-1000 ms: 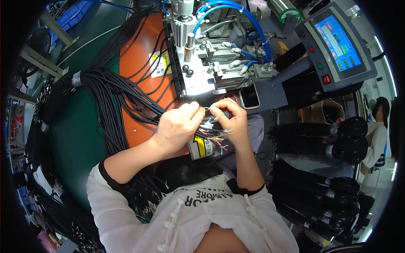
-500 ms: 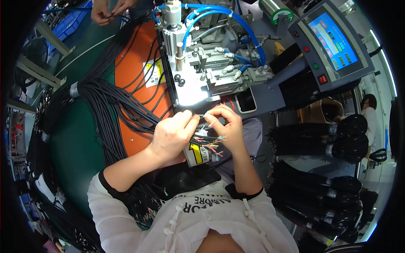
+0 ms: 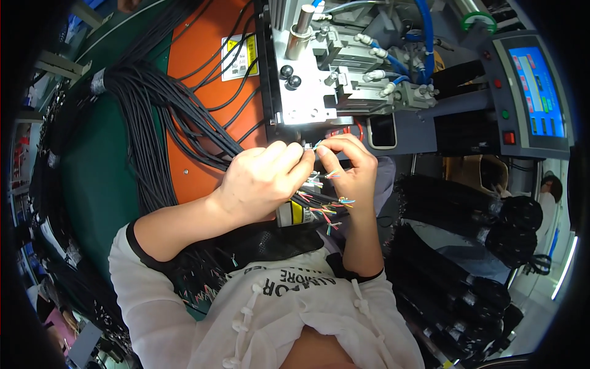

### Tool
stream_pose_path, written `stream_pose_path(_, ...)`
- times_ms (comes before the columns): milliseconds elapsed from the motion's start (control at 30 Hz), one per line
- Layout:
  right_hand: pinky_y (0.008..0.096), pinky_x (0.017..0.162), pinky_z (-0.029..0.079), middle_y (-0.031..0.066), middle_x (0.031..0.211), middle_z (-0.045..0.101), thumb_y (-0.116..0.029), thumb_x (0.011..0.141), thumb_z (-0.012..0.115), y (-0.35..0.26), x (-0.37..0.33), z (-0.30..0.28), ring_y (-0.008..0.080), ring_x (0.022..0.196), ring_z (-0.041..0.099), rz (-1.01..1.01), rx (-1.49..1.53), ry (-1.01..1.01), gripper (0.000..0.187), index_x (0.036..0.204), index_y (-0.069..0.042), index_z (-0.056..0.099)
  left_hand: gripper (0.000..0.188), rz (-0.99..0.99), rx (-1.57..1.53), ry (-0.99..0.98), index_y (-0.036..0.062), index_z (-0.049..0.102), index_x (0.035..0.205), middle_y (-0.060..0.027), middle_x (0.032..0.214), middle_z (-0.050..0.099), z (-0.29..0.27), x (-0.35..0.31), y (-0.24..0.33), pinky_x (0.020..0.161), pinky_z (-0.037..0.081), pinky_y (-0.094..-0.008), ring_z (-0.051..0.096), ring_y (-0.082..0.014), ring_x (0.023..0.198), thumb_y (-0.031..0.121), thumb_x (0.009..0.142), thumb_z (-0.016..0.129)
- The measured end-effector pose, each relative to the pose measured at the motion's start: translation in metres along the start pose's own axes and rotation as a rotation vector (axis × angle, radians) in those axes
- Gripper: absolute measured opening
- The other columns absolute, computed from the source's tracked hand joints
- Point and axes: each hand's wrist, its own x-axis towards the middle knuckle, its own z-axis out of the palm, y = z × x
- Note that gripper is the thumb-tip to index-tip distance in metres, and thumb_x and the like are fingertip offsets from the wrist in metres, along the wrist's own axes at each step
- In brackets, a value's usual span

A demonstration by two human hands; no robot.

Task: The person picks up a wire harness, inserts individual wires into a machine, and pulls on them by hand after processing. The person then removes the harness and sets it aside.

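Observation:
My left hand [image 3: 261,181] is closed, thumb and forefinger pinching the end of a black cable at the front of the machine. Thin coloured wires [image 3: 316,146] stick out of that end, with a small whitish piece beside them. My right hand [image 3: 353,166] pinches at these wires from the other side, its fingertips almost meeting the left ones. Below the hands, several more cable ends [image 3: 326,202] fan out with bared coloured wires. Their black cables [image 3: 196,132] run up to the left in a thick bundle, passing partly behind my left hand.
Just beyond my hands stands a machine with a metal plate [image 3: 301,98] and pneumatic cylinders. Right of it are a phone-like device [image 3: 382,131] and a control screen [image 3: 536,92]. An orange board [image 3: 193,178] lies on the green table [image 3: 92,197]. Black cable bundles [image 3: 452,206] hang at right.
The view has shifted, so the machine sits higher and further right. My fingertips have moved from a bare thin tip to spread coloured wires. The other person's hands have mostly left the view.

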Motion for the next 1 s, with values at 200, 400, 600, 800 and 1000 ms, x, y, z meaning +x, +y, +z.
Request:
stream_pose_path(200, 0.0287, 0.070, 0.047, 0.0093, 0.079, 0.063, -0.002, 0.077, 0.069, 0.002, 0.002, 0.006, 0.0200, 0.076, 0.060, -0.040, -0.078, -0.003, 0.008, 0.083, 0.002, 0.066, 0.030, -0.021, 0.015, -0.032, 0.0068, 0.067, 0.099, 0.0000, 0.072, 0.043, 0.000, 0.000, 0.000, 0.046, 0.038, -0.0245, 0.049, -0.0114, 0.060, 0.010, 0.070, 0.063)
stream_pose_path(400, 0.0309, 0.065, 0.045, 0.0087, 0.073, 0.059, -0.002, 0.076, 0.068, 0.000, 0.002, 0.010, 0.0230, 0.069, 0.057, -0.081, -0.235, -0.021, 0.007, 0.078, 0.001, 0.062, 0.028, -0.047, 0.057, -0.071, 0.0080, 0.068, 0.099, 0.0000, 0.071, 0.040, 0.003, 0.000, 0.002, 0.045, 0.038, -0.0244, 0.048, -0.0110, 0.059, 0.009, 0.071, 0.064)
stream_pose_path(600, 0.0344, 0.061, 0.043, 0.0091, 0.071, 0.057, -0.002, 0.075, 0.066, 0.010, 0.000, 0.015, 0.0252, 0.066, 0.054, -0.142, -0.164, 0.023, 0.006, 0.075, -0.001, 0.060, 0.027, -0.057, 0.086, -0.093, 0.0090, 0.069, 0.099, -0.0003, 0.071, 0.040, 0.000, 0.001, 0.004, 0.045, 0.038, -0.0241, 0.047, -0.0107, 0.059, 0.007, 0.072, 0.065)
stream_pose_path(800, 0.0270, 0.063, 0.043, 0.0042, 0.072, 0.056, -0.003, 0.079, 0.066, 0.021, -0.003, 0.021, 0.0154, 0.068, 0.054, -0.098, -0.071, 0.101, 0.007, 0.078, 0.000, 0.060, 0.028, -0.048, 0.078, -0.064, 0.0091, 0.069, 0.100, -0.0002, 0.071, 0.040, 0.004, 0.004, 0.002, 0.045, 0.038, -0.0241, 0.048, -0.0107, 0.058, 0.007, 0.072, 0.065)
stream_pose_path(1000, 0.0236, 0.062, 0.041, 0.0003, 0.074, 0.056, -0.005, 0.082, 0.065, 0.036, -0.010, 0.027, 0.0078, 0.070, 0.051, 0.373, 0.481, 0.016, 0.008, 0.081, -0.001, 0.058, 0.026, -0.058, 0.014, -0.019, 0.0087, 0.068, 0.096, -0.0003, 0.071, 0.044, 0.005, 0.003, -0.004, 0.048, 0.041, -0.0249, 0.052, -0.0125, 0.058, 0.009, 0.070, 0.064)
